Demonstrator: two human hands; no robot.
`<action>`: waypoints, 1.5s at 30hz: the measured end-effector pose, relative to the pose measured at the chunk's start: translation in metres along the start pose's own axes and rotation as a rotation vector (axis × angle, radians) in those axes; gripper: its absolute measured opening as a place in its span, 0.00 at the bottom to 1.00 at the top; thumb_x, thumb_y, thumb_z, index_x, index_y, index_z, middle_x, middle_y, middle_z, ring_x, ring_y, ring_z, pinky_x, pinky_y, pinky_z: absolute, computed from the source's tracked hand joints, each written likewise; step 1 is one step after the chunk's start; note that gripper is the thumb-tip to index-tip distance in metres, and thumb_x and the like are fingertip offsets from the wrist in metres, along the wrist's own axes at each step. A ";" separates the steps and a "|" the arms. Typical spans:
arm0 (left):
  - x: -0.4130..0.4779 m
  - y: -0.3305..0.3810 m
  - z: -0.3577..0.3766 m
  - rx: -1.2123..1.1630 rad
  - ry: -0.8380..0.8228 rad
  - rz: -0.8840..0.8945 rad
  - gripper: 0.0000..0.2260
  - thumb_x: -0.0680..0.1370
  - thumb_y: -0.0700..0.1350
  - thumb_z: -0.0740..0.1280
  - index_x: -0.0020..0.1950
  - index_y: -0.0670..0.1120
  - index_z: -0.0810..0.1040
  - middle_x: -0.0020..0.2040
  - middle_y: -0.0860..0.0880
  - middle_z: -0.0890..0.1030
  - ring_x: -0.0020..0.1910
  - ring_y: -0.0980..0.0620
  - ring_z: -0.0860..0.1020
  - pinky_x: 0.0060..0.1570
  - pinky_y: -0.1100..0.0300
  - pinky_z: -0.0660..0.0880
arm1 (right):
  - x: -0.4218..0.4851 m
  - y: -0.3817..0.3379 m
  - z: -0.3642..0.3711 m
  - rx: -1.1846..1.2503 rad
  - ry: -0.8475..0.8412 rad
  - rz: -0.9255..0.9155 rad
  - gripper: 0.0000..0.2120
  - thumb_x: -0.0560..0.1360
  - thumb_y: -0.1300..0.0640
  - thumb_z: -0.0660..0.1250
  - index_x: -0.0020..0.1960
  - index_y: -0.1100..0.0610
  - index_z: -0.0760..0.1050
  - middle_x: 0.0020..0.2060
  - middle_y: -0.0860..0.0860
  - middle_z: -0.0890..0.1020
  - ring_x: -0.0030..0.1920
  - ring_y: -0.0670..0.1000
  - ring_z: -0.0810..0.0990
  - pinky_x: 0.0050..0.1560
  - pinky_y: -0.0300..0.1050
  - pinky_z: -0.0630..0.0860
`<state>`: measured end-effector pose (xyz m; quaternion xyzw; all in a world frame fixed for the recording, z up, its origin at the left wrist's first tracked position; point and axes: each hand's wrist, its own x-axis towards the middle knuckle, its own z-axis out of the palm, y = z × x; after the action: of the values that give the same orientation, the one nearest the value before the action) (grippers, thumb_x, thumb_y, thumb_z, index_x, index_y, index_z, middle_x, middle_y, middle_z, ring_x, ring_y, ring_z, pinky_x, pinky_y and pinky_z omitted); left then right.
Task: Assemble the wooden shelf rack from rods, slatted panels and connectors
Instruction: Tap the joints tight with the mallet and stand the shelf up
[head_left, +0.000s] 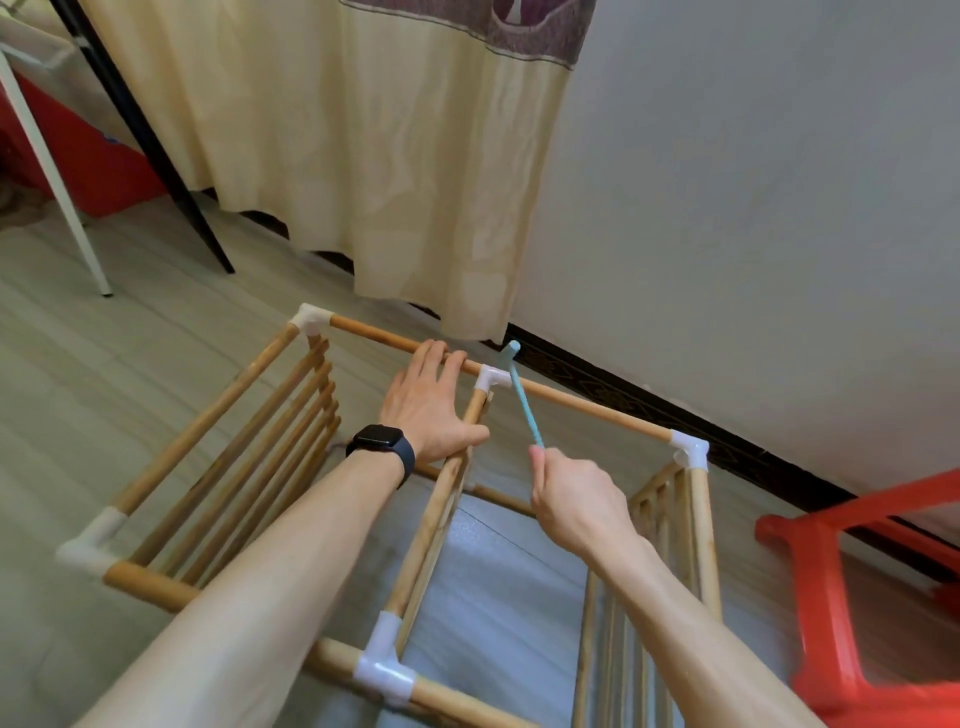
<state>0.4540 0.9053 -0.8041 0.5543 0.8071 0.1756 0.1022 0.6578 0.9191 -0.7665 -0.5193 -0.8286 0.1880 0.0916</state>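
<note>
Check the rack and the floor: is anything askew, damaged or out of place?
Nothing on the rack looks broken: its rods sit in the white connectors. The right hand holds a blue mallet at the middle connector. Only the red stool at the right seems tipped over, though partly cut off.

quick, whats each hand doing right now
Left hand: open, fingers resting on the far top rod.
Right hand: closed round the handle of the blue hammer.

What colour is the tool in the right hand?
The tool is light blue; head view.
</note>
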 end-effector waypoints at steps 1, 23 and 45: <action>-0.001 0.001 0.001 0.001 -0.004 0.001 0.46 0.69 0.63 0.71 0.80 0.50 0.55 0.82 0.46 0.51 0.81 0.47 0.45 0.77 0.44 0.56 | 0.001 0.003 0.001 0.033 0.054 -0.001 0.20 0.85 0.44 0.44 0.44 0.53 0.67 0.35 0.49 0.76 0.37 0.57 0.75 0.38 0.51 0.70; 0.001 0.038 0.017 0.091 0.044 -0.082 0.44 0.72 0.65 0.68 0.81 0.48 0.53 0.82 0.42 0.51 0.81 0.43 0.47 0.77 0.41 0.53 | -0.087 0.163 -0.032 -0.150 0.040 0.083 0.34 0.80 0.34 0.37 0.44 0.53 0.76 0.48 0.48 0.81 0.63 0.49 0.72 0.57 0.54 0.75; -0.063 0.024 -0.021 0.253 0.048 -0.127 0.33 0.79 0.62 0.60 0.79 0.49 0.59 0.80 0.44 0.57 0.80 0.44 0.53 0.75 0.41 0.55 | -0.077 0.075 -0.015 0.230 0.308 -0.065 0.27 0.80 0.41 0.43 0.42 0.49 0.77 0.40 0.41 0.78 0.52 0.49 0.75 0.53 0.56 0.73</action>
<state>0.4896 0.8509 -0.7770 0.5062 0.8585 0.0789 0.0232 0.7588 0.8829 -0.7801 -0.5010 -0.7942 0.1968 0.2819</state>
